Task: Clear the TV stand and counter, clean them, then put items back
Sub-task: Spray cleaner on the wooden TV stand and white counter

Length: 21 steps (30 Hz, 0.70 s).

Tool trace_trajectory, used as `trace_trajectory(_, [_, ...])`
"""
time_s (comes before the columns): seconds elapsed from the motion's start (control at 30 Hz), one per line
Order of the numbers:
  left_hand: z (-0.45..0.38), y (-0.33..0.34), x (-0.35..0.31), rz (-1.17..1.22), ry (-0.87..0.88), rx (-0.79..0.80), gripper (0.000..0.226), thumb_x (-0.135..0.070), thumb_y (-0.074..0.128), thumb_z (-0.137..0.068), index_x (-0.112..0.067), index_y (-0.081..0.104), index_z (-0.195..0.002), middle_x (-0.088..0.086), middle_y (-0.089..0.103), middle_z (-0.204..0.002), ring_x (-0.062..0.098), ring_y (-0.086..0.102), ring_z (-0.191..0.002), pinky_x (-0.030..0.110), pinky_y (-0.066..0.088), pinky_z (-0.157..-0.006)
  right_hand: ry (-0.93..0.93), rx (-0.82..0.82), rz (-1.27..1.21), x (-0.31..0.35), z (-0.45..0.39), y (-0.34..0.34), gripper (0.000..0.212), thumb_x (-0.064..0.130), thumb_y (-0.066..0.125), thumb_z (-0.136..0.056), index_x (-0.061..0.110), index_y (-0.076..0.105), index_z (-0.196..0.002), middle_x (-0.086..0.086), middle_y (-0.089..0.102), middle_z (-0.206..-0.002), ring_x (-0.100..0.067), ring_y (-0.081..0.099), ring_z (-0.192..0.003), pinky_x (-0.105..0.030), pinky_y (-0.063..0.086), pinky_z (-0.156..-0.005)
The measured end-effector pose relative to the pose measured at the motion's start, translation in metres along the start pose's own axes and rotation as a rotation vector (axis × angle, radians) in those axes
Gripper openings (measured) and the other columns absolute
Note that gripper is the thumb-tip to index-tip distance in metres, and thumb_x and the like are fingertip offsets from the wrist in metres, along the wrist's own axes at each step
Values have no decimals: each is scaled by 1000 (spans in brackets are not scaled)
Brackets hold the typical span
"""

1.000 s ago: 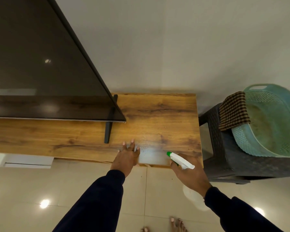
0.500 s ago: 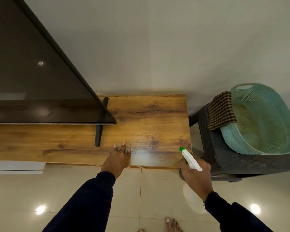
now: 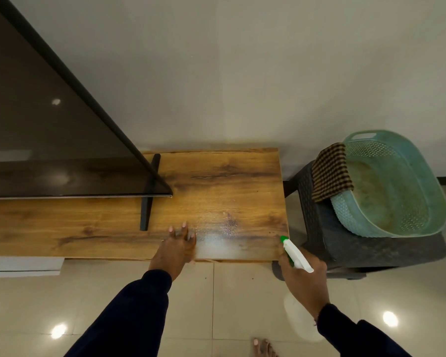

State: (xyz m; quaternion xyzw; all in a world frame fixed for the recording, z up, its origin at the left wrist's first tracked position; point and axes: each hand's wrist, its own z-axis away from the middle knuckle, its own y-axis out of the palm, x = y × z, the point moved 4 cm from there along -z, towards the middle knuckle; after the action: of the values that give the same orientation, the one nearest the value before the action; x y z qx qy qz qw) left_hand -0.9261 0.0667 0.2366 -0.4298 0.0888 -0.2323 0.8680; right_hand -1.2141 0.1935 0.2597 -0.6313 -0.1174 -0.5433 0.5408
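one tv stand (image 3: 216, 191) (one spray bottle (image 3: 295, 253))

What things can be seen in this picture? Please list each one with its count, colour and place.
TV stand: one, brown wood grain, against the wall; wet droplets on its right front part.
television: one, black, on the stand at left, on a dark foot.
spray bottle: one, white with green nozzle, at the stand's right front corner.
stool: one, dark grey woven plastic, right of the stand.
basket: one, teal perforated, on the stool.
cloth: one, brown-black checked, draped over the basket's left rim.
left hand: fingers resting on the stand's front edge.
right hand: grips the spray bottle.
bare foot: on the tiled floor, bottom.
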Motion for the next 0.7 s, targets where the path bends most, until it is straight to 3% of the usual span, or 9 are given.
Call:
trace_trajectory(0.1, [3, -1, 3, 97, 51, 5, 75, -28, 57, -101, -20, 11, -160, 9, -12, -167, 43, 0, -152, 49, 30, -120, 6, 64, 17, 0, 8, 5, 51, 0, 76, -79, 25, 40, -52, 8, 36, -47, -8, 32, -43, -15, 25, -44])
trace_trajectory(0.2, [7, 0, 15, 300, 82, 28, 83, -26, 65, -96, -28, 11, -159, -2, -18, -165, 32, -12, -153, 49, 17, -124, 26, 117, 18, 9, 16, 15, 50, 0, 74, -77, 20, 37, -49, 10, 32, -46, -6, 28, -44, -20, 24, -45])
trace_trajectory(0.3, [10, 8, 21, 333, 159, -17, 89, -24, 66, -95, -29, 4, -160, -3, -25, -162, 29, -20, -151, 46, 22, -122, 64, 119, -56, 24, 24, 28, 49, -3, 71, -78, 12, 35, -49, 9, 28, -47, -8, 25, -45, -21, 22, -44])
trace_trajectory(0.4, [24, 26, 31, 322, 207, -82, 93, -27, 63, -97, -31, -5, -159, -6, -33, -158, 19, -27, -148, 37, 34, -118, 61, 123, -103, 40, 34, 47, 52, -3, 71, -80, 17, 35, -48, 11, 31, -45, -8, 27, -43, -20, 25, -44])
trace_trajectory(0.5, [43, 38, 51, 319, 181, -177, 82, -34, 53, -101, -29, -4, -160, -3, -28, -161, 15, -23, -151, 33, 32, -119, -8, 166, -57, 60, 47, 70, 52, 2, 73, -83, 22, 37, -50, 11, 33, -46, -7, 29, -44, -19, 27, -46])
trace_trajectory(0.6, [67, 50, 81, 337, 130, -234, 76, -38, 48, -103, -26, 0, -160, -1, -22, -164, 16, -16, -153, 31, 22, -124, -26, 257, -34, 74, 61, 103, 43, 9, 73, -87, 10, 44, -55, 4, 37, -47, -10, 33, -44, -23, 28, -47])
trace_trajectory(0.7, [90, 60, 123, 345, 98, -284, 74, -39, 47, -103, -23, 3, -160, 0, -17, -164, 19, -10, -154, 33, 15, -126, -88, 311, -22, 104, 81, 139, 37, 14, 73, -88, 10, 50, -59, -6, 42, -49, -10, 35, -45, -31, 30, -49])
